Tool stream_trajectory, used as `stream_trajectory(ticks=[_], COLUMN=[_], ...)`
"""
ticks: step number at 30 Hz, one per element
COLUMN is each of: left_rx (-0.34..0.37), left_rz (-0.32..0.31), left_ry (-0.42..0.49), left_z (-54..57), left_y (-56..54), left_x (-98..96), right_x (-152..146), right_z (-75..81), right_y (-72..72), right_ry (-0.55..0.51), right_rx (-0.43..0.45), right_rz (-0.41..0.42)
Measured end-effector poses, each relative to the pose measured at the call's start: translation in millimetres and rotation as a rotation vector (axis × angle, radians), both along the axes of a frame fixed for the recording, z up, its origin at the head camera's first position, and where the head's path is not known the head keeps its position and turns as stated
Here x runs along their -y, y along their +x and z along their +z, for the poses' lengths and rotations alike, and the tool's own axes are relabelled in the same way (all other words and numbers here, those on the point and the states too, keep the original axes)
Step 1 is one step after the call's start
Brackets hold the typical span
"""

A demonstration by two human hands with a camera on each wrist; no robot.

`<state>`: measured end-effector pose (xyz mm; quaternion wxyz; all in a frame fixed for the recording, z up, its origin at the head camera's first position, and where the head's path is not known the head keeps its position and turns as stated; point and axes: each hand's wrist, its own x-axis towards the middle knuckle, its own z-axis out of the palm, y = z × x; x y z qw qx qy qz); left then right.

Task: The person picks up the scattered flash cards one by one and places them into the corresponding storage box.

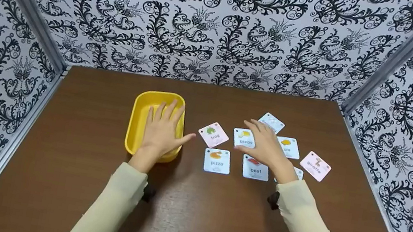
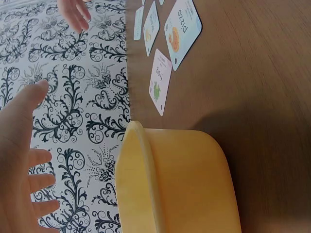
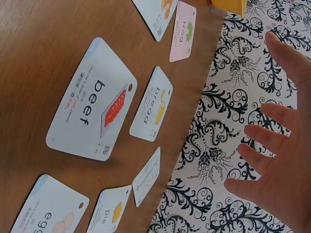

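Fingers spread, my left hand (image 1: 162,131) hovers over the yellow plastic bin (image 1: 135,120), holding nothing. In the left wrist view the bin's wall (image 2: 189,179) stands beside that hand. My right hand (image 1: 267,146) is above the picture cards, its fingers relaxed and apart, nothing in them. Under and around it lie the bread card (image 1: 243,136), the beef card (image 1: 255,171), the pie card (image 1: 290,148) and the dumpling card (image 1: 272,122). An egg card (image 3: 51,208) is partly covered by the right wrist in the head view.
Between the bin and the right hand lie a pink frog card (image 1: 213,134) and a pizza card (image 1: 217,161). A pink giraffe card (image 1: 315,166) lies at the far right. Patterned walls (image 1: 213,28) close off the back and sides of the brown table (image 1: 187,223).
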<state>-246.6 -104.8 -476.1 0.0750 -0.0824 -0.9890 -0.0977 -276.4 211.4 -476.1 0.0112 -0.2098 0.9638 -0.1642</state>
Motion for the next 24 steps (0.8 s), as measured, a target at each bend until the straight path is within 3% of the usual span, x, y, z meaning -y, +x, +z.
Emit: stream_trajectory(ticks=[10, 24], left_rx=[-0.051, -0.091], left_rz=[-0.004, 0.002], left_ry=[0.000, -0.012], left_z=[0.0, -10.1], left_y=[3.4, 7.6], left_x=[5.6, 14.4], right_x=[4.8, 4.3], right_z=[-1.3, -10.3], right_y=[5.0, 11.4], right_ry=[-0.060, -0.038], right_rx=[-0.010, 0.009], right_rz=[0.021, 0.012])
